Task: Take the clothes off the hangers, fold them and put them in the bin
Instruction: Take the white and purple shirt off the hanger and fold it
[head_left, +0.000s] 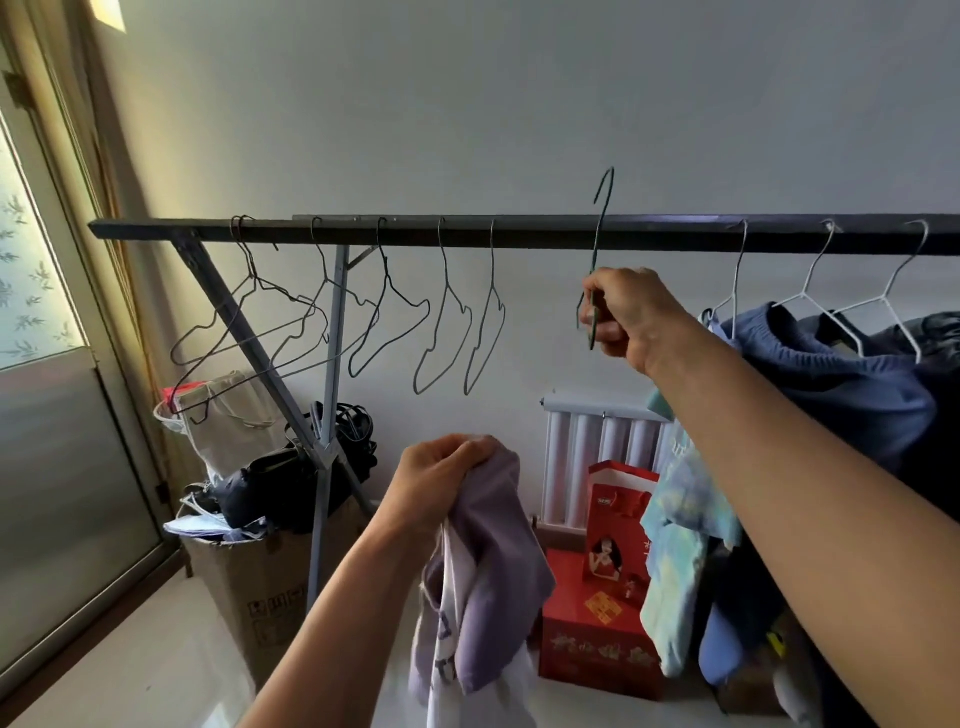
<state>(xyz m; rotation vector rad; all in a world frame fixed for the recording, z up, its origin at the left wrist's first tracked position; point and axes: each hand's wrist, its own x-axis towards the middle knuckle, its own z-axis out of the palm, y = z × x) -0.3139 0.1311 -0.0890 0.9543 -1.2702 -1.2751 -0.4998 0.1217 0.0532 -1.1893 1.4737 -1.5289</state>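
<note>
My left grip (441, 480) was closed around the bunched top of a lilac garment (488, 566), which hung down from it, off any hanger and not yet folded. My right grip (626, 312) was closed on a green wire hanger (601, 228), whose hook stood above the rail (519, 232) and clear of it. I judged the lilac piece to be the one this bare hanger had carried.

To the left of my right grip a row of empty hangers (447, 322) dangled from the rail, and I took those for the part done, roughly half the rail. To the right of that grip clothes were left hanging: a blue garment (841, 384) on white hangers (810, 304), something dark beyond it, and a pale tie-dyed piece (680, 525) beneath my right forearm. So folding and binning the lilac one, and then all of those, remained.

I saw no bin I was sure of. A cardboard box (244, 587) down to the left of my left grip was heaped with black bags (291, 483), and I could not tell whether it served. Red boxes (597, 644) stood on the floor just right of the hanging lilac cloth, before a radiator (592, 447), crowding the ground under the rail.
</note>
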